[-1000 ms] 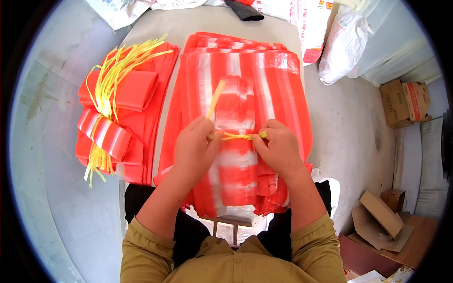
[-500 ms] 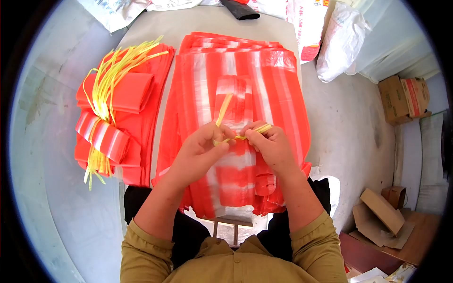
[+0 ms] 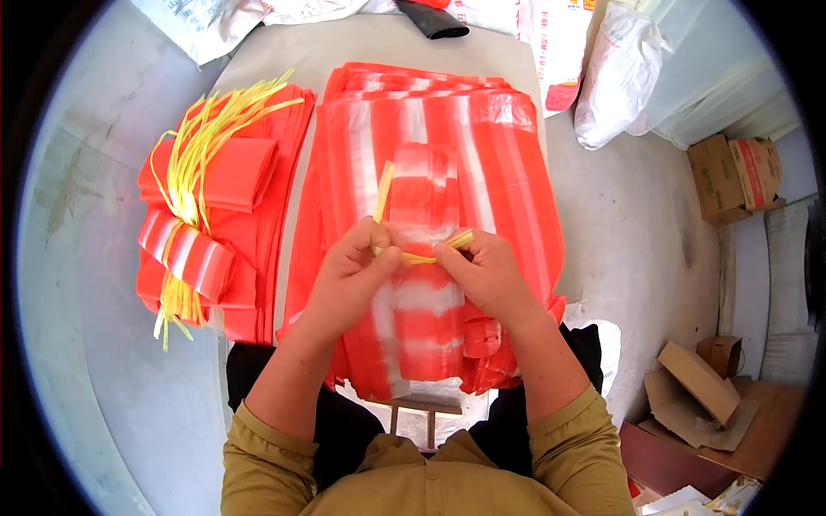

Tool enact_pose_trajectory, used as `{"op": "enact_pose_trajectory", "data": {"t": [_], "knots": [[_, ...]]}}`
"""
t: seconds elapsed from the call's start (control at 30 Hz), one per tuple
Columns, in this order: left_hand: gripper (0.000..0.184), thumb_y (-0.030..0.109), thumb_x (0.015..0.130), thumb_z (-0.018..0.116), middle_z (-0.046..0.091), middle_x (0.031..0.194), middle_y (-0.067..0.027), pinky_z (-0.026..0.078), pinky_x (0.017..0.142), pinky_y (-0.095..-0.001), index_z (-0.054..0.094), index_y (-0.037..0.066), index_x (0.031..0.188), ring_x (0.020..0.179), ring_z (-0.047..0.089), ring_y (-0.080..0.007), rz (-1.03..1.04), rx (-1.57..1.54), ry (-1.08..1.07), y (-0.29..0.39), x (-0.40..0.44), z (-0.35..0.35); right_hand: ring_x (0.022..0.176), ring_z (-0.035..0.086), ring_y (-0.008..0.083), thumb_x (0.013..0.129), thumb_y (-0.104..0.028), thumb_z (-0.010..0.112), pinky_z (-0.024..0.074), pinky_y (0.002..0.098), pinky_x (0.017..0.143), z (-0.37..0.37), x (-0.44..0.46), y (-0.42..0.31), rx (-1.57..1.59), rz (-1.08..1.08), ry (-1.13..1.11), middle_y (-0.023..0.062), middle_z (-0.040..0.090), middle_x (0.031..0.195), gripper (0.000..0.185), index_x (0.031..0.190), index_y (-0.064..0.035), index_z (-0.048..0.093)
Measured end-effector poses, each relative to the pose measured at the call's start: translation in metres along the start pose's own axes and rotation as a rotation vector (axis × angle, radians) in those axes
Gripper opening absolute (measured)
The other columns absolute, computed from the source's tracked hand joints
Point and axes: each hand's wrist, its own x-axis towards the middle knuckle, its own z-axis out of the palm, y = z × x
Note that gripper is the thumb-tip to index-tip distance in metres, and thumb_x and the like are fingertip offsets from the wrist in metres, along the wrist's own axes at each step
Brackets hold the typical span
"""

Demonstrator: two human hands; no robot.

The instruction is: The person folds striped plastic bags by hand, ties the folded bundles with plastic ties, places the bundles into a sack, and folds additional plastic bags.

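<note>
A yellow strip of plastic twine (image 3: 419, 259) runs across the middle of a folded red-and-white striped plastic bag bundle (image 3: 428, 340). My left hand (image 3: 354, 267) pinches one end, whose tail sticks up past the fingers. The other end is pinched by my right hand (image 3: 478, 268), with a short piece poking out above the thumb. Beneath the bundle lies a wide stack of red-and-white striped plastic bags (image 3: 508, 163). Whether the twine is knotted cannot be made out.
At the left lie folded red bags (image 3: 232, 159), topped by a hank of yellow twine (image 3: 185, 176) and a striped roll (image 3: 187, 254). A black object (image 3: 434, 21) and white sacks (image 3: 621, 77) are at the back. Cardboard boxes (image 3: 736, 176) stand on the right.
My hands have moved apart, the left one toward the left. More of the yellow twine now shows stretched between them across the bundle.
</note>
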Motion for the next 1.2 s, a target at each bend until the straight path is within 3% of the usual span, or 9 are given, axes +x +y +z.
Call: {"op": "enact_pose_trajectory", "data": {"t": [0.07,0.37,0.47,0.57,0.67,0.87,0.97,1.07,1.2], "knots": [[0.016,0.011,0.105,0.064,0.06,0.103,-0.0011,0.048,0.083,-0.0251,0.052,0.009,0.095,0.092,0.057,-0.0085,0.009,0.085,0.026,0.006,-0.002,0.003,0.07,0.061,0.0176,0.093,-0.02,0.074,0.0491,0.0346,0.066,-0.001,-0.003,-0.01,-0.051,-0.01,-0.016,0.0111,0.065,0.075,0.024,0.085,0.002,0.069],[0.012,-0.002,0.094,0.073,0.065,0.103,-0.002,0.046,0.077,-0.0257,0.065,0.004,0.101,0.088,0.056,-0.0096,0.15,0.389,-0.1,0.008,-0.005,0.018,0.08,0.066,0.0346,0.091,-0.016,0.073,0.0524,0.0428,0.069,0.007,-0.01,-0.016,-0.388,-0.279,-0.011,0.0155,0.066,0.091,0.014,0.095,-0.0041,0.068],[0.032,-0.003,0.092,0.075,0.068,0.109,-0.0042,0.047,0.075,-0.0262,0.064,0.005,0.121,0.088,0.056,-0.0102,0.264,0.478,-0.157,0.0,-0.002,0.015,0.084,0.067,0.0373,0.092,-0.014,0.069,0.053,0.0451,0.072,0.01,-0.01,-0.01,-0.457,-0.387,0.027,0.0169,0.067,0.094,0.014,0.102,-0.0048,0.067],[0.059,-0.003,0.091,0.074,0.069,0.114,-0.0048,0.047,0.077,-0.0257,0.052,0.008,0.144,0.09,0.057,-0.0096,0.194,0.177,0.126,0.011,-0.006,0.035,0.085,0.067,0.0385,0.094,-0.015,0.066,0.053,0.0464,0.073,0.01,-0.011,-0.013,-0.286,-0.252,0.032,0.0179,0.068,0.096,0.016,0.106,-0.0042,0.066],[0.077,-0.002,0.081,0.08,0.07,0.11,-0.0078,0.051,0.076,-0.0294,0.049,0.008,0.152,0.09,0.06,-0.0177,0.284,0.508,0.146,0.01,0.0,0.026,0.087,0.068,0.04,0.097,-0.016,0.063,0.0532,0.0472,0.076,0.006,-0.011,-0.017,-0.181,-0.095,-0.008,0.0196,0.068,0.1,0.017,0.106,-0.0029,0.066],[0.053,0.006,0.074,0.083,0.075,0.101,-0.0045,0.054,0.077,-0.0385,0.07,0.008,0.125,0.085,0.063,-0.0275,0.535,1.117,0.097,0.008,0.01,0.029,0.089,0.068,0.0404,0.1,-0.02,0.061,0.0528,0.0471,0.077,0.005,-0.008,-0.014,-0.2,-0.33,-0.072,0.0197,0.069,0.096,0.021,0.107,-0.0011,0.067],[0.029,0.011,0.074,0.082,0.074,0.089,-0.0021,0.053,0.076,-0.0385,0.077,0.009,0.102,0.083,0.063,-0.0263,0.528,1.099,0.137,0.003,0.011,0.028,0.085,0.068,0.0351,0.099,-0.018,0.063,0.0525,0.0433,0.075,0.006,-0.011,-0.011,-0.164,-0.316,-0.058,0.0181,0.069,0.093,0.02,0.108,-0.0003,0.067],[0.014,0.01,0.076,0.082,0.072,0.084,-0.0039,0.052,0.075,-0.0389,0.077,0.009,0.09,0.082,0.062,-0.0263,0.375,1.012,0.13,0.004,0.008,0.027,0.081,0.067,0.0281,0.097,-0.012,0.067,0.0522,0.0377,0.074,0.003,-0.012,-0.013,-0.085,-0.114,-0.084,0.0162,0.069,0.093,0.016,0.107,-0.0004,0.066],[0.008,0.012,0.083,0.079,0.07,0.081,-0.007,0.05,0.074,-0.0408,0.077,0.006,0.088,0.081,0.063,-0.0278,0.118,0.755,0.201,-0.004,0.007,0.026,0.078,0.064,0.0229,0.094,-0.007,0.07,0.0516,0.0347,0.072,0.002,-0.008,-0.011,0.136,-0.041,-0.159,0.0137,0.067,0.088,0.014,0.107,-0.0022,0.066]]}}
